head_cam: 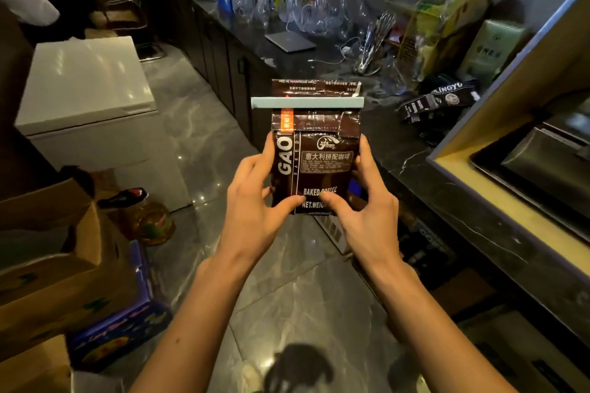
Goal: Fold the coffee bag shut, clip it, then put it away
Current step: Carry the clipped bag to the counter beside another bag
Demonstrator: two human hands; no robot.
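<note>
A dark brown coffee bag (pixel 314 166) with white "GAO BAKED COFFEE" lettering is held upright in the air at the centre of the head view. Its top is folded over, and a long pale blue clip (pixel 307 102) is clamped straight across the fold. My left hand (pixel 255 201) grips the bag's lower left side, thumb on the front. My right hand (pixel 364 204) grips the lower right side in the same way. The bag hangs above the floor, just left of the dark counter's edge.
A dark marble counter (pixel 415 169) runs along the right, carrying another dark coffee bag (pixel 447 99), glassware, a whisk holder (pixel 373 41) and a laptop (pixel 290 41). A white chest freezer (pixel 86 89) stands left. Cardboard boxes (pixel 60 262) sit at lower left. A yellow-edged cabinet (pixel 526 124) is at right.
</note>
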